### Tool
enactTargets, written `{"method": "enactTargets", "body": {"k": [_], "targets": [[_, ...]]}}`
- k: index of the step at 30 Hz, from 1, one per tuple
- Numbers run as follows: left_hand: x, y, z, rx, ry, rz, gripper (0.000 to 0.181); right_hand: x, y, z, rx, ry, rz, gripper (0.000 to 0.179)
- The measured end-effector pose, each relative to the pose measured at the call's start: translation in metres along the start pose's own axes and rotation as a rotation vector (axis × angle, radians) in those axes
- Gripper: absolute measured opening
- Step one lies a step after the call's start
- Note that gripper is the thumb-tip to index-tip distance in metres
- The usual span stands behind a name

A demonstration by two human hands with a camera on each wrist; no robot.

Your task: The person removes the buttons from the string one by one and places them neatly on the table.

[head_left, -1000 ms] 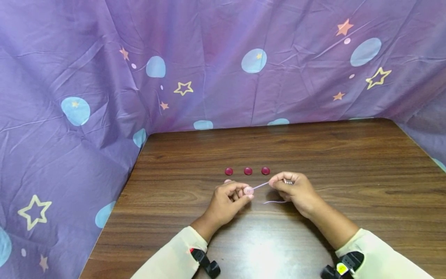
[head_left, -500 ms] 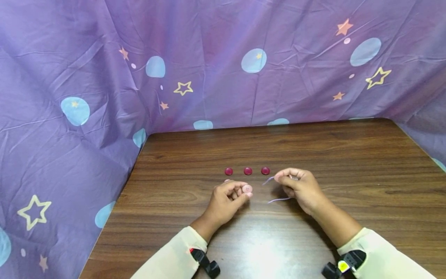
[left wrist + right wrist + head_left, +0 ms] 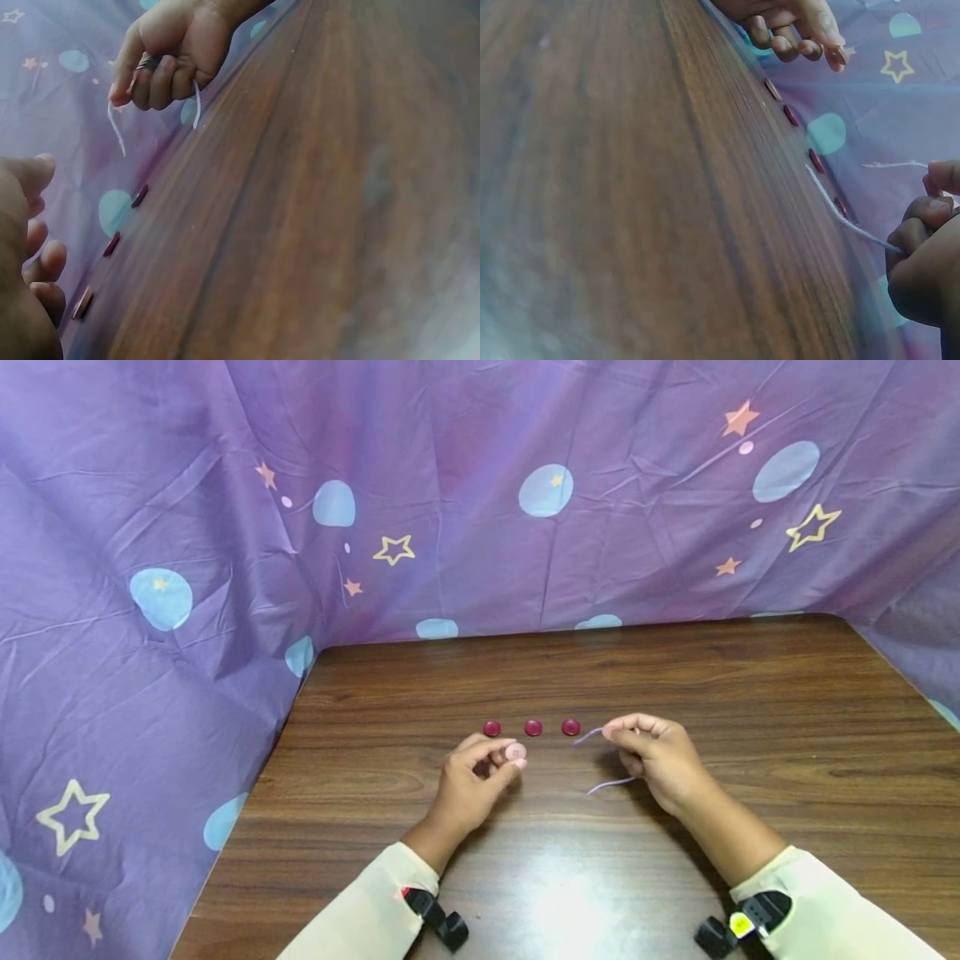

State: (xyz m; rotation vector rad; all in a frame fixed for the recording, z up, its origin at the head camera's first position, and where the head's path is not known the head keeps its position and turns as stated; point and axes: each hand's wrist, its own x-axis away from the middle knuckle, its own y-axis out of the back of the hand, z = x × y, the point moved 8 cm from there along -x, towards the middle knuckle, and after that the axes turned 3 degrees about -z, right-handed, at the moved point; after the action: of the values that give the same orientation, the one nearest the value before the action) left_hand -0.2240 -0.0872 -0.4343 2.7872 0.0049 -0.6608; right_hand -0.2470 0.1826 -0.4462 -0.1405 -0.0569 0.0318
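My left hand (image 3: 467, 785) pinches a pale pink four-hole button (image 3: 515, 752) between thumb and forefinger, its face turned up in the head view. Off to the right, my right hand (image 3: 660, 760) grips a lilac string (image 3: 588, 736) with curled fingers. One end sticks out at the fingertips, the other trails from below the palm; the middle is hidden in the hand. A gap separates string and pink button. Just beyond the hands lie three dark red buttons in a row: left (image 3: 492, 728), middle (image 3: 533, 728) and right (image 3: 571, 727).
A paler button (image 3: 772, 90) lies on the table past the red ones in the right wrist view; the left hand covers it in the head view. The brown wooden table (image 3: 750, 693) ends at a purple patterned cloth (image 3: 465, 460) at the back and left.
The string, which ran from the pink button to the right hand, has come out of it. My right hand has drawn away rightward; my left has shifted slightly left and farther from me with the button.
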Motion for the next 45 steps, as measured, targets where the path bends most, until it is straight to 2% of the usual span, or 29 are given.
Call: {"method": "enactTargets", "body": {"k": [9,14,18,21,26,31,38,45], "targets": [[-0.003,0.004,0.004,-0.041,0.033,-0.015,0.027,-0.003,0.007,-0.003,-0.008,-0.027,-0.009,0.031],[-0.003,0.005,0.005,-0.152,0.037,-0.024,0.028,-0.005,0.009,-0.005,-0.021,-0.031,-0.012,0.029],[-0.002,0.004,0.008,-0.206,0.087,-0.013,0.028,-0.005,0.011,-0.007,-0.011,-0.042,-0.013,0.029],[-0.001,0.003,0.012,-0.199,0.138,0.006,0.028,-0.005,0.012,-0.01,0.002,-0.054,-0.016,0.029],[-0.001,0.001,0.015,-0.22,0.175,0.044,0.026,-0.006,0.012,-0.014,0.025,-0.081,-0.017,0.027],[-0.001,0.0,0.016,-0.255,0.172,0.062,0.025,-0.006,0.011,-0.015,0.027,-0.086,-0.017,0.028],[0.0,0.0,0.018,-0.302,0.09,0.027,0.023,-0.007,0.01,-0.016,0.023,-0.077,-0.007,0.027],[0.0,-0.005,0.015,-0.316,0.134,0.084,0.026,-0.005,0.012,-0.016,0.012,-0.105,-0.011,0.029]]}}
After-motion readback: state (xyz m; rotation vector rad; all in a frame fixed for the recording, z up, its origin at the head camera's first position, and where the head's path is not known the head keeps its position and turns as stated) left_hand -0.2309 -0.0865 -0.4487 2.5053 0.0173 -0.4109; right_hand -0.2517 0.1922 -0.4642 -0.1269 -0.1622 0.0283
